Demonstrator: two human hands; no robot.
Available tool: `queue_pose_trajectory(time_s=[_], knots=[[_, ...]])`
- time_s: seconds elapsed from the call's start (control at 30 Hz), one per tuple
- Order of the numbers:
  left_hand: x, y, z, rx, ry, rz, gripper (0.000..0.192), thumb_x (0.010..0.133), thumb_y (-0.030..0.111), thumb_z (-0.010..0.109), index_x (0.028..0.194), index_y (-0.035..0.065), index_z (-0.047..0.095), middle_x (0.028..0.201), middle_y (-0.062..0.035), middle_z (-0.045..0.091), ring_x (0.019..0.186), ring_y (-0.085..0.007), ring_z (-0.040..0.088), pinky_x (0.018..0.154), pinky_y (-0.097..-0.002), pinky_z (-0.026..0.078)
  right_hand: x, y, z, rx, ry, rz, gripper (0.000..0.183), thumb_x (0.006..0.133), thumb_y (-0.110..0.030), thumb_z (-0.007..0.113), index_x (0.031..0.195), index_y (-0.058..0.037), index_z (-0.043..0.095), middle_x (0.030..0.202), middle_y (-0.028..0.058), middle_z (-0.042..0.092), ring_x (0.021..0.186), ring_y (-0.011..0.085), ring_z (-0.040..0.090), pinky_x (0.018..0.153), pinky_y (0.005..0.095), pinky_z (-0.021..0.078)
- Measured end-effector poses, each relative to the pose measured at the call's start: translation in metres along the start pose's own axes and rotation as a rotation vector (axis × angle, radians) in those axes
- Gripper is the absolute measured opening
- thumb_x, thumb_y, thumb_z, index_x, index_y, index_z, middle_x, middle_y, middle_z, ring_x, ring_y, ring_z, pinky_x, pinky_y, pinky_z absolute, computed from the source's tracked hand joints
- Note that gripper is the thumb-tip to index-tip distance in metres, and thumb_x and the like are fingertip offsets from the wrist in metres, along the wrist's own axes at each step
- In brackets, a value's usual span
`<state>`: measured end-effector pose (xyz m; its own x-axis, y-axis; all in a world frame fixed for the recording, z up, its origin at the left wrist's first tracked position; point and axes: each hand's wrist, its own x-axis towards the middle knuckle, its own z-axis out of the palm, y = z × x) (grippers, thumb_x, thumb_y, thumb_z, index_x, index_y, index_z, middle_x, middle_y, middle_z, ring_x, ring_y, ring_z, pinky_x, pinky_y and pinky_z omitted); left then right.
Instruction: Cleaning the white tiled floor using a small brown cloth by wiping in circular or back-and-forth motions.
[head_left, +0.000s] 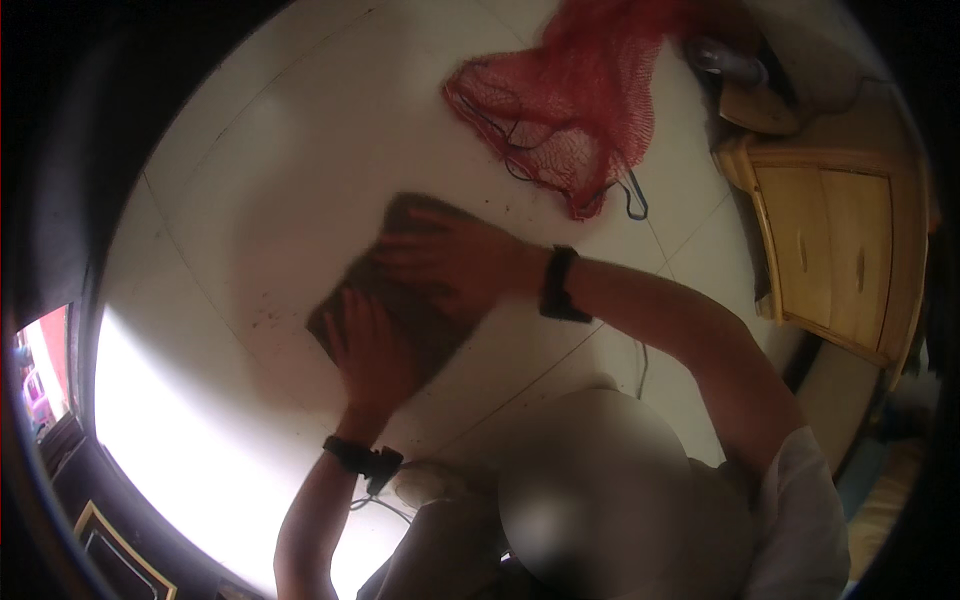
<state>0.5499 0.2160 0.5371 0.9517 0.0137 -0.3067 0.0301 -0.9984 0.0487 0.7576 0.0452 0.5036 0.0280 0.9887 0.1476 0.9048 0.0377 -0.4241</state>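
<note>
A dark folded cloth (420, 326), perhaps a mat, lies on the pale tiled floor (300, 187). My left hand (371, 349) rests flat on its near left part, fingers spread. Further up and to the right, my right hand (457, 259) lies flat across the cloth's upper part, its fingers stretched to the left. Both palms face down, so whatever is beneath them is hidden. Each wrist wears a black band. Beyond my right hand a red mesh bag (585, 112) spreads over the floor, with a dark drawstring (636, 196) at its mouth.
To the right stands a light wooden cabinet (825, 251) with two doors. A clear plastic bottle (727, 64) lies near the back right. Small reddish specks (266, 311) dot the floor left of the cloth. Bright light falls at the lower left, beside a dark panel (124, 551).
</note>
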Motion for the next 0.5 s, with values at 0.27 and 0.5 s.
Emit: queue_pose_trajectory(time_s=[0.27,0.5], knots=[[0.108,-0.066,-0.013,0.012,0.314,-0.138,0.066,0.107,0.029,0.037,0.165,0.0012,0.019,0.173,-0.0202,0.015,0.16,-0.0372,0.014,0.125,-0.0626,0.008,0.085,0.105,-0.008,-0.108,0.226,0.145,0.076,0.093,-0.045,0.062,0.161,-0.0195,0.038,0.167,0.0031,0.036,0.156,0.0228,0.031,0.129,0.054,0.0156],[0.137,-0.072,-0.018,0.018,0.346,-0.185,0.066,0.105,0.027,0.042,0.166,0.0094,0.023,0.172,-0.0162,0.019,0.159,-0.0368,0.016,0.124,-0.0648,0.012,0.08,0.152,-0.021,-0.254,0.265,0.18,0.066,0.102,-0.055,0.048,0.159,-0.0228,0.042,0.166,0.0006,0.039,0.154,0.0223,0.033,0.128,0.0511,0.018]])
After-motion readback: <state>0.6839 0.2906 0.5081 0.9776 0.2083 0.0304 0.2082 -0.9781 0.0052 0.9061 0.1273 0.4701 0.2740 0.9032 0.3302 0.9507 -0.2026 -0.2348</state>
